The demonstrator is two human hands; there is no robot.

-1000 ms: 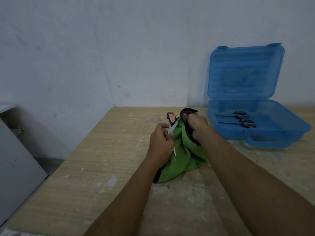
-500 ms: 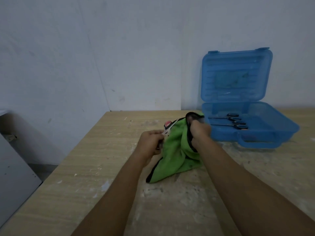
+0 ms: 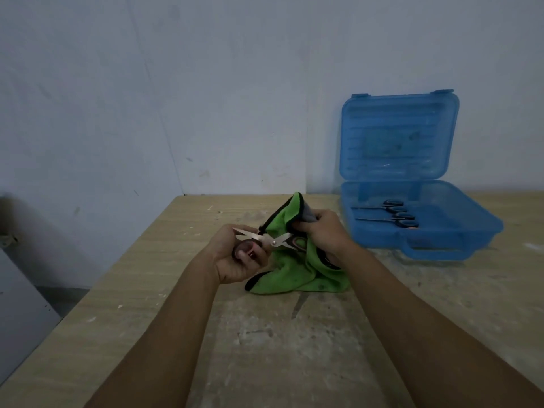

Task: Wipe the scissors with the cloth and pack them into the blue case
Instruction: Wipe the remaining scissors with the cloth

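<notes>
Well, here is how things lie:

- The pale wood-grain table (image 3: 265, 348) is smeared with white dust and scuffs, and it stands against a grey-white wall (image 3: 206, 98).
- The translucent blue plastic case (image 3: 459, 231) sits at the far right of the table. It is open, its ribbed lid stands upright at the wall, and its carry handle faces me.
- The green microfibre cloth with black edging (image 3: 294, 275) is bunched up between my hands. Its lower folds rest on the table and a grey patch shows at the top.
- My right hand (image 3: 323, 231) has its fingers curled tight around the upper bunch of the cloth, lifting it.
- My left hand (image 3: 232, 260) is closed around the scissors, with its fingers wrapped about a dark part that shows a red spot. I cannot tell whether that part is a handle loop.
- The steel scissors with dark loop handles (image 3: 273, 242) are held above the table, just left of the cloth. They are spread open in an X, so the pivot screw shows. The bright silver blades point left over my left knuckles, and one dark handle loop lies against the green cloth below my right hand.
- Two pairs of black-handled scissors (image 3: 396, 213) lie side by side in the case's base, blades pointing left.
</notes>
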